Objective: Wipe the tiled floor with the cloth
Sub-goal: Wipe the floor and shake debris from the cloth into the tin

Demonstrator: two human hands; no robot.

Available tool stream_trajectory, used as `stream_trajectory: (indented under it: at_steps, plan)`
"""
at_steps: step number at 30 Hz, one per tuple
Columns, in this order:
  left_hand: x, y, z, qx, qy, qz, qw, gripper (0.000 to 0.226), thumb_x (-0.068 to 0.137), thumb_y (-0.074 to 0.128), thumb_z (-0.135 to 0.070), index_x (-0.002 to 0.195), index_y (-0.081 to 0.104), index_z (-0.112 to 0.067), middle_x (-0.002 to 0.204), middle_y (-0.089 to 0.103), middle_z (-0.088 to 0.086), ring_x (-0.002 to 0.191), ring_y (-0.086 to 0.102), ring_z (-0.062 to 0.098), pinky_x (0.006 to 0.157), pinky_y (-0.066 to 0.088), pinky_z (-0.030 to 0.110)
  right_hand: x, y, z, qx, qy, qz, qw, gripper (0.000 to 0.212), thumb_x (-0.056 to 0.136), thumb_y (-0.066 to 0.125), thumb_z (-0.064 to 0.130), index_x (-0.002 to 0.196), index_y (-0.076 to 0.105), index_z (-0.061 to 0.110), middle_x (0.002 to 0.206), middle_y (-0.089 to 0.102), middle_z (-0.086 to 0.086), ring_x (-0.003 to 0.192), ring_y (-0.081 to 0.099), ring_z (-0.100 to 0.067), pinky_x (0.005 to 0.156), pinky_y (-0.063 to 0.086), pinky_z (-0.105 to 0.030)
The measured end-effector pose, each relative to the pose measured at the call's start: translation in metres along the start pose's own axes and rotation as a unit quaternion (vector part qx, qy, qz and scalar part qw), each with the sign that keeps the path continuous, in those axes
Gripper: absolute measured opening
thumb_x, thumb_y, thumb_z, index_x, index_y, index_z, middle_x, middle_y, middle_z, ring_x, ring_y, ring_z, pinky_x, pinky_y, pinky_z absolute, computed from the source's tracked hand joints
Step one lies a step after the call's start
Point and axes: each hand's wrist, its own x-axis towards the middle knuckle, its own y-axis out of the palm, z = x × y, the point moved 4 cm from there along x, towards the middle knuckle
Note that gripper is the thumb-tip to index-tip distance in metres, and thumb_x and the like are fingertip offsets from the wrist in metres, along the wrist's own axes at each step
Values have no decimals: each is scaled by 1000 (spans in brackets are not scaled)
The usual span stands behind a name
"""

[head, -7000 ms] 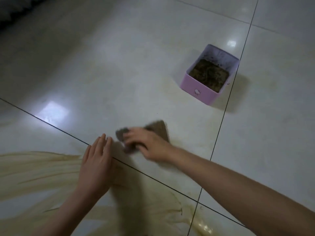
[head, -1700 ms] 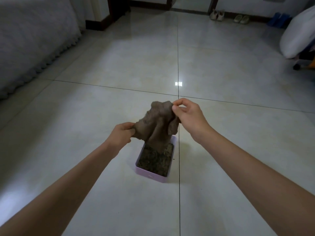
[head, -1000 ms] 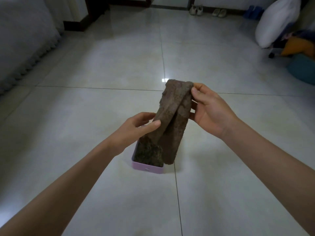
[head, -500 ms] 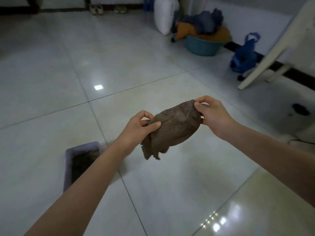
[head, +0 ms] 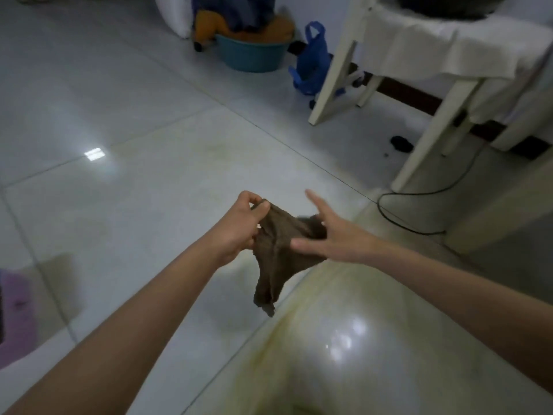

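Brown cloth [head: 276, 265] pinched by left hand [head: 239, 227]; right hand [head: 338, 238] splayed, touching.

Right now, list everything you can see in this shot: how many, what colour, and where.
cloth: one, brown, hanging in the air between the hands
tiled floor: one, pale grey, glossy, across the view
wet streaks: several, yellowish, on the floor at lower right
box: one, pink, on the floor at the left edge, cut off
basin: one, teal, far top, holding orange and dark laundry
bag: one, blue, by the table leg
table: one, white, top right, white-draped
cable: one, black, on the floor by the table
left hand: pinches the cloth's upper corner
right hand: fingers spread, touching the cloth's right side
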Motion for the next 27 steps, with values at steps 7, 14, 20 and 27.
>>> stream_trajectory:
  at_steps: [7, 14, 20, 27]
  plan:
    - [32, 120, 0, 92, -29, 56, 994, 11, 104, 40, -25, 109, 38, -15, 96, 54, 11, 68, 59, 20, 59, 55, 30, -48, -55, -105, -139, -42, -110, 983, 16, 88, 65, 21, 82, 64, 6, 71, 60, 0, 72, 57, -20, 63, 40, -31]
    - [71, 152, 51, 203, -106, 41, 972, 22, 101, 46, -19, 121, 46, -11, 114, 62, 14, 91, 64, 23, 83, 53, 38, -89, -116, -186, 65, 33, -277, 958, 9, 90, 61, 23, 92, 57, 31, 80, 60, 15, 74, 56, 3, 64, 43, -12]
    - [105, 152, 123, 429, -123, 87, 891, 38, 100, 45, -25, 136, 43, -17, 130, 54, 10, 108, 53, 23, 90, 39, 30, -76, -67, -264, -274, 182, -49, 943, 69, 91, 40, 64, 145, 29, 23, 147, 39, -15, 128, 44, -34, 96, 46, -44]
    - [141, 159, 175, 660, -121, 105, 734, 91, 82, 21, -81, 145, -27, -36, 156, -31, 7, 146, -22, 27, 116, 2, 54, -16, -14, -329, -286, 127, -81, 946, 83, 87, 25, 77, 153, -5, 36, 157, -25, -17, 143, -21, -43, 115, -4, -62]
